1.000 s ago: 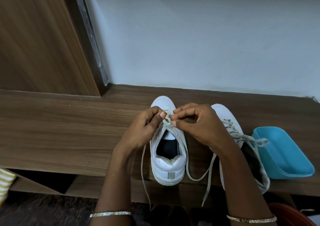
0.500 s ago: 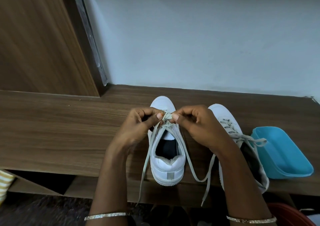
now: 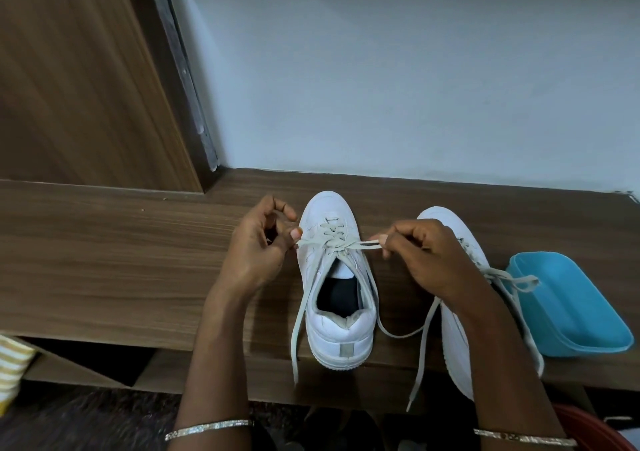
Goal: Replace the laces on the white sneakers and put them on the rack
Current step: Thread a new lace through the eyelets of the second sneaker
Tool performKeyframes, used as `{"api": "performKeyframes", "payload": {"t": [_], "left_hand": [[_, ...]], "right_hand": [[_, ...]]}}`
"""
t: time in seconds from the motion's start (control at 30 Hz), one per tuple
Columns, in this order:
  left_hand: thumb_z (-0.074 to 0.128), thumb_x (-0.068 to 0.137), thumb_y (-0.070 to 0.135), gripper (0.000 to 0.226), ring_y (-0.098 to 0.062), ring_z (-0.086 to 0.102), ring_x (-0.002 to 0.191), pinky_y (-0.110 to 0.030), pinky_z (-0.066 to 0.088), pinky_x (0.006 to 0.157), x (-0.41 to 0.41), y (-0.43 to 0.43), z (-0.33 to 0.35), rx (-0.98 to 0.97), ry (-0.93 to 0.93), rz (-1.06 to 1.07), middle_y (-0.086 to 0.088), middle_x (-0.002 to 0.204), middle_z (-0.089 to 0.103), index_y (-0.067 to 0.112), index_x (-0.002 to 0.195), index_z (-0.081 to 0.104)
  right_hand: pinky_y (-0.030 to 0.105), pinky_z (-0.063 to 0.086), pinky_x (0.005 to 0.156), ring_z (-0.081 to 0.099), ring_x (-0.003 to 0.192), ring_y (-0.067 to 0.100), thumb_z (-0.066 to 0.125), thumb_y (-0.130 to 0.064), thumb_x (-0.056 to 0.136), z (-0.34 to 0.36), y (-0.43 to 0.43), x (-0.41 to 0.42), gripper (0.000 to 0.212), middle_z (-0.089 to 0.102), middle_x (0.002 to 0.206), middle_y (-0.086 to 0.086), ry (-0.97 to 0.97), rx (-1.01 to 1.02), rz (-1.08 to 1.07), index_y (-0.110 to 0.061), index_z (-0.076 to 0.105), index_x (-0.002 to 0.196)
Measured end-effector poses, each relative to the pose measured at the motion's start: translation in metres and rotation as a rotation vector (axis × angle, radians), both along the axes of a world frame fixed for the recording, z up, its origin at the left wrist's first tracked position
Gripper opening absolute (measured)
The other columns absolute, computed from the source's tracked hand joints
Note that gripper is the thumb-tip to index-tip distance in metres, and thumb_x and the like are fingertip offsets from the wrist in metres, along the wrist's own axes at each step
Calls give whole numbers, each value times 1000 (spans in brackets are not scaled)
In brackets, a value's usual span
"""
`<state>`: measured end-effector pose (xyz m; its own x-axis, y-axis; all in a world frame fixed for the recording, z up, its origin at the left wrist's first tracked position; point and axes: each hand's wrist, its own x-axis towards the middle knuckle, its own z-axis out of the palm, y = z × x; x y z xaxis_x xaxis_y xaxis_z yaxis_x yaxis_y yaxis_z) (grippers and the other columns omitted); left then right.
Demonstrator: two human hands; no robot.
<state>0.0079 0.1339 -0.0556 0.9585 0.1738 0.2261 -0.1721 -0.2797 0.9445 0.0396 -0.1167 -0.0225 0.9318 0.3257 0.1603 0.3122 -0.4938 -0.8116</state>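
Two white sneakers stand toe-away on the wooden rack top (image 3: 104, 260). The left sneaker (image 3: 337, 326) has a grey lace (image 3: 334, 243) threaded through its eyelets, with a knot over the tongue. My left hand (image 3: 258, 246) pinches a lace loop on the shoe's left side. My right hand (image 3: 424, 253) pinches the other loop on the right side. The lace stretches taut between them. Both loose lace ends hang over the front edge. The right sneaker (image 3: 457, 346) lies partly under my right forearm, its lace tied in a bow.
A light blue plastic tub (image 3: 568, 308) lies on the rack top right of the sneakers. A white wall rises behind, and a wooden door panel (image 3: 69, 87) stands at the left. A striped cloth (image 3: 10, 367) shows at the lower left edge.
My hands, close together over the tongue before, have moved apart sideways, drawing the lace loops outward and tightening the knot.
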Motion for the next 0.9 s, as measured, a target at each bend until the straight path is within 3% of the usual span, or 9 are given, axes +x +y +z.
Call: {"api": "performKeyframes", "payload": {"t": [0.07, 0.17, 0.33, 0.4, 0.5, 0.6, 0.7, 0.8, 0.9], "left_hand": [[67, 89, 9, 23, -39, 57, 74, -50, 51, 72, -1, 2, -2, 18, 14, 11, -17, 71, 56, 29, 92, 57], [66, 92, 1, 29, -31, 58, 72, -43, 49, 70, -2, 4, -4, 46, 29, 32, -2, 66, 54, 27, 91, 54], [66, 91, 0, 27, -39, 59, 74, -52, 54, 73, -2, 4, -4, 84, 59, 68, -3, 68, 53, 23, 92, 50], [66, 91, 1, 31, -35, 58, 71, -56, 53, 73, -1, 4, -4, 111, 66, 92, -4, 69, 53, 26, 89, 48], [66, 89, 1, 33, -21, 51, 66, -55, 53, 71, -1, 1, -4, 142, 61, 125, -1, 67, 51, 27, 86, 45], [68, 88, 2, 34, -35, 55, 70, -57, 54, 73, -2, 0, -3, 164, 61, 147, -3, 67, 52, 26, 86, 44], [68, 89, 3, 32, -40, 60, 79, -57, 54, 74, -3, -1, -1, 177, 58, 165, -12, 72, 55, 24, 89, 44], [69, 88, 4, 31, -32, 58, 72, -56, 54, 74, -5, -2, -1, 201, 75, 175, -10, 73, 54, 23, 91, 44], [70, 91, 8, 26, -25, 62, 70, -47, 53, 68, -8, 6, -1, 183, 134, 104, -16, 76, 62, 20, 95, 47]], "right_hand": [[17, 37, 49, 53, 50, 8, 61, -15, 91, -2, 0, 0, 35, 71, 65, -2, -13, 6, 7, -17, 65, 57], [23, 48, 57, 70, 69, 15, 60, -19, 89, -5, 0, 1, 39, 76, 76, 5, -30, -8, -4, -22, 61, 51], [32, 52, 62, 70, 66, 21, 65, -18, 87, -10, 0, 2, 37, 75, 72, 5, -80, -86, -13, -20, 62, 50], [32, 51, 60, 67, 61, 19, 66, -14, 86, -12, -2, 3, 32, 75, 72, 6, -88, -120, -6, -14, 66, 54], [21, 49, 54, 66, 59, 8, 66, -12, 84, -11, -3, 1, 23, 75, 71, -2, -84, -148, 10, -10, 74, 62], [10, 44, 53, 64, 59, 1, 67, -12, 84, -12, -2, 0, 19, 75, 70, -7, -81, -157, -1, -11, 78, 69], [13, 49, 58, 67, 67, 0, 68, -14, 85, -14, 0, 0, 18, 75, 73, -8, -92, -177, -23, -11, 78, 70], [15, 53, 62, 68, 71, -2, 69, -13, 85, -15, 1, -2, 17, 75, 76, -10, -97, -164, -28, -11, 78, 71], [22, 52, 59, 66, 62, 6, 68, -14, 86, -14, 2, -4, 22, 71, 64, -7, -84, -171, -31, -10, 74, 65]]}}
